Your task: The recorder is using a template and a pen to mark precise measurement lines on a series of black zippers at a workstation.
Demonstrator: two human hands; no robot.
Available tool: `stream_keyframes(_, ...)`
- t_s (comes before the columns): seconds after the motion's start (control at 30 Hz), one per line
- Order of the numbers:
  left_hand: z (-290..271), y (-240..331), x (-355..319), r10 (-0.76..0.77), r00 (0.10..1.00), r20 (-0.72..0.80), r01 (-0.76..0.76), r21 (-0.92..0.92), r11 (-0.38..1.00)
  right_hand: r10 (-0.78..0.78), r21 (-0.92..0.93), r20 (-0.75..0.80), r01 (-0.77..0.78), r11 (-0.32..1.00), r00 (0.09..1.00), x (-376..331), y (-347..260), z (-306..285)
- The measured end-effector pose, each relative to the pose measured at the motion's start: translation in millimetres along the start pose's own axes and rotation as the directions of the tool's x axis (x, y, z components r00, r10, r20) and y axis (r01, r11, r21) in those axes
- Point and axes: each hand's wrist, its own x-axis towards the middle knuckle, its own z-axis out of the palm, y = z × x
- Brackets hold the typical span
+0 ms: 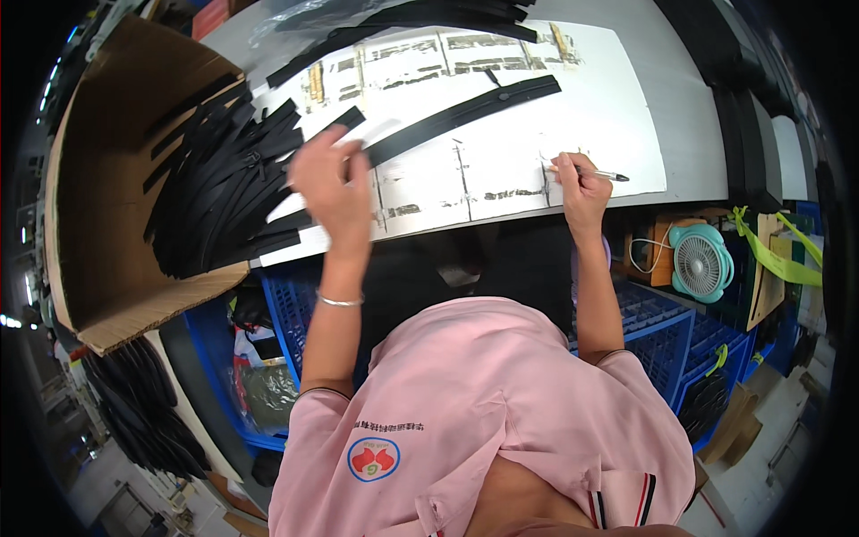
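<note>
My right hand [583, 192] is closed around a pen [608, 174], resting over the right part of a marked white board [617, 116]. My left hand [333, 188] hovers at the board's left side, slightly blurred, its thumb and fingers apart and nothing visible between them. Next to it, a heap of black zippers [215, 192] spills from a tipped cardboard box [107, 170] onto the board. One black zipper [461, 118] lies slantwise across the middle of the board, its pull near the right end. Dark lines and smudges mark the board's surface.
More black zippers [403, 22] lie along the table's far edge, beside clear plastic [295, 22]. Dark padded blocks [747, 134] line the right side. A small turquoise fan [701, 262] and blue crates [649, 336] stand below the table's right; another blue crate [291, 309] is below left.
</note>
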Motion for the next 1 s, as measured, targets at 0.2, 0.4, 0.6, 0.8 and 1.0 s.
stream_keyframes(0.2,35.7,92.1,-64.5,0.093,0.956,0.277,0.008,-0.346,0.938,-0.025,0.024,-0.074,0.027,0.999,0.997,-6.6,-28.6,11.8)
stream_keyframes(0.4,47.8,106.6,-64.4,0.118,0.954,0.276,0.001,-0.395,0.919,-0.568,-0.422,0.069,0.54,0.728,0.82,-43.4,-49.0,20.5)
stream_keyframes(0.6,54.3,114.3,-61.7,0.225,0.909,0.352,-0.089,-0.364,0.927,-0.512,-0.577,0.142,0.49,0.653,0.848,-50.3,-43.9,23.1)
stream_keyframes(0.8,24.7,109.9,-75.6,0.15,0.827,0.541,-0.004,-0.262,0.965,-0.501,-0.689,0.234,0.506,0.518,0.833,-48.8,-36.5,12.4)
stream_keyframes(1.0,-4.3,71.6,-90.7,-0.009,0.833,0.553,0.044,-0.049,0.998,-0.524,-0.779,0.098,0.393,0.489,0.846,-40.3,-6.8,-10.5)
